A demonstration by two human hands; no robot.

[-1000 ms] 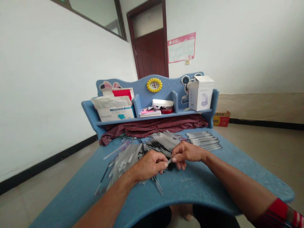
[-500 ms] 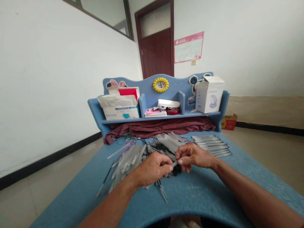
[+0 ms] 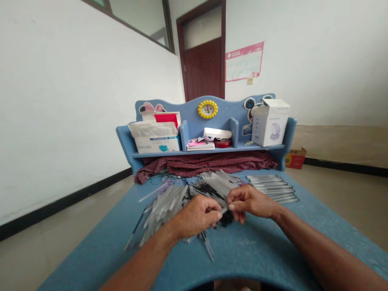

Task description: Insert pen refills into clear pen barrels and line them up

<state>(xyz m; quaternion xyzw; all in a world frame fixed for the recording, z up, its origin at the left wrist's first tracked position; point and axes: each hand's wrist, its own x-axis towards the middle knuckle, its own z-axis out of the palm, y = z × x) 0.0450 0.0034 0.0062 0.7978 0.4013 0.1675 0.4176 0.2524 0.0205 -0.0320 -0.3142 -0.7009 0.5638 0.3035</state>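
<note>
Over the table (image 3: 248,252), left hand (image 3: 198,217) and right hand (image 3: 250,201) pinch one tube (image 3: 224,210) between them, just above black parts (image 3: 227,220); its ends are hidden by fingers. Best practice: light grip, both ends in line, wrists level. Thin plastic probably bends if squeezed. Neat row (image 3: 272,187) at right: avoid brushing with forearm.

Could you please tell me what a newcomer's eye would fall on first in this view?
Probably the yellow flower-shaped clock, mounted at the middle of the blue desk's backboard. Next, the left hand and right hand, holding a small translucent piece between them over a heap of clear tubes. To the right, a neat row of dark-tipped tubes contrasts with that heap.
</note>
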